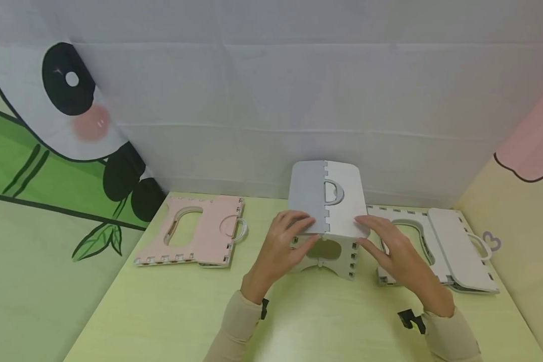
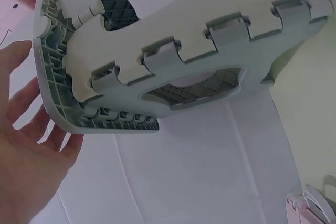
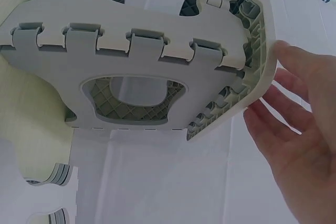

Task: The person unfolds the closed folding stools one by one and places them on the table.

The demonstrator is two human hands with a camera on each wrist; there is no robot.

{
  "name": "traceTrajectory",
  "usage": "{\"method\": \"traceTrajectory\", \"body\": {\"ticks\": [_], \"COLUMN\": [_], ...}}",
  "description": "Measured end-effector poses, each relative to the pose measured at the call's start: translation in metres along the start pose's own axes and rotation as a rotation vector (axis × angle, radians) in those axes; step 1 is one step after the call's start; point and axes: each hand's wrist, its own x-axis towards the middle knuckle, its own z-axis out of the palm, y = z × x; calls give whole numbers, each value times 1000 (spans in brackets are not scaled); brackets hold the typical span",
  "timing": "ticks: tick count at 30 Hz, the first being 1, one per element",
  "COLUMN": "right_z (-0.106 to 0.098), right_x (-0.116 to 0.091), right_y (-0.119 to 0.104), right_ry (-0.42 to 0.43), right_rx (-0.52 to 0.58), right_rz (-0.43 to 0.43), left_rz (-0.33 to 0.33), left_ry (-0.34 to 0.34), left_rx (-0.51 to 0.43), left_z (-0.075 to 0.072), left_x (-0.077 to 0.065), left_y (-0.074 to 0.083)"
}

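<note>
A grey and white folding step stool [image 1: 350, 211] stands unfolded at the back middle of the table, its D-shaped handle lying on the two-tone top. My left hand [image 1: 282, 244] holds the grey half at its near left corner, fingers on top and thumb along the front edge. At the near right corner my right hand [image 1: 393, 251] pinches the white half the same way. Both wrist views show the ribbed underside rim of the top and the hinged side panels with oval openings, with the left hand [image 2: 37, 166] and right hand [image 3: 310, 114] at that rim.
To the left a pink stool [image 1: 210, 236] lies folded flat, its loop handle pointing right. Another folded stool, white [image 1: 461, 246], lies close to the right, near the right wall. Behind the pale green table [image 1: 321, 322] hangs a light cloth [image 1: 262, 90].
</note>
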Motion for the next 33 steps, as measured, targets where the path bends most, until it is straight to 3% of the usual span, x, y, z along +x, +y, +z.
{"method": "traceTrajectory", "body": {"ticks": [12, 17, 24, 33], "right_z": [-9, -16, -23, -27], "right_x": [-3, -7, -15, -24], "right_y": [7, 6, 7, 13], "right_ry": [57, 49, 18, 66], "right_rx": [-21, -31, -63, -96], "right_rz": [-16, 15, 121, 138], "left_rz": [6, 29, 44, 54], "left_ry": [37, 59, 71, 55], "left_rx": [12, 10, 7, 9], "left_z": [13, 18, 25, 36], "left_x": [7, 12, 17, 20], "left_y": [10, 14, 22, 28]}}
